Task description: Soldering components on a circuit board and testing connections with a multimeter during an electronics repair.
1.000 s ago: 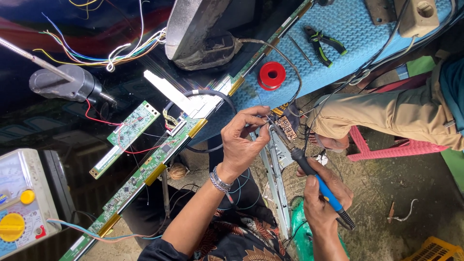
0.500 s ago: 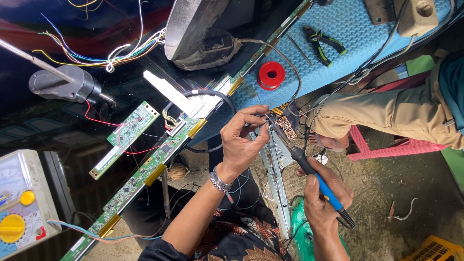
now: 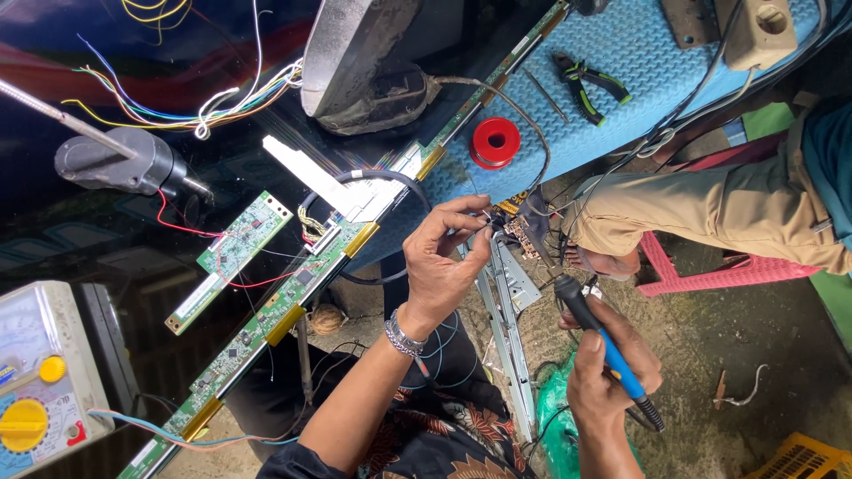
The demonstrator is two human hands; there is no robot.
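Above the dirt ground we hold our left hand (image 3: 441, 270) raised, fingers curled, thumb and forefinger pinching thin wires beside a small brown circuit board (image 3: 519, 235). Our right hand (image 3: 611, 372) is wrapped tight around a blue soldering iron (image 3: 603, 341), its long axis running diagonally, its tip pointing up-left at the board. Nearby lie a blue mat (image 3: 621, 80) and a long green circuit strip (image 3: 266, 319).
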